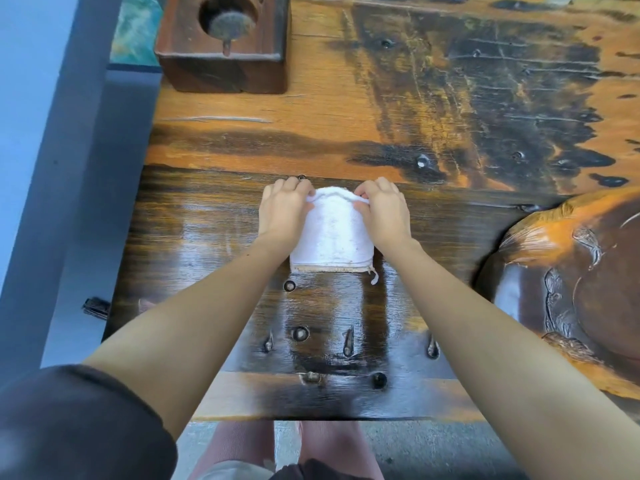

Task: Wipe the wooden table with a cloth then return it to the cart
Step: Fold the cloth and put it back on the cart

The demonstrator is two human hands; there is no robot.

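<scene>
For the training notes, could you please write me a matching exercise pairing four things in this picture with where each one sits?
Things:
1. white cloth
2. wooden block with a round hole
3. carved wooden piece
4. left hand

Places:
A. right edge of the table
B. far left of the table
C. centre, between both hands
D. on the cloth's left far corner

Pairs: 1-C, 2-B, 3-A, 4-D

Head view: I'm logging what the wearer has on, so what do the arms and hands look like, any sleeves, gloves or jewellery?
Both hands, left and right, are bare: no gloves, and no rings or watch that I can see. Both forearms are uncovered. The left arm has a dark brownish sleeve pushed up near the elbow. No sleeve shows on the right arm within the frame.
</scene>
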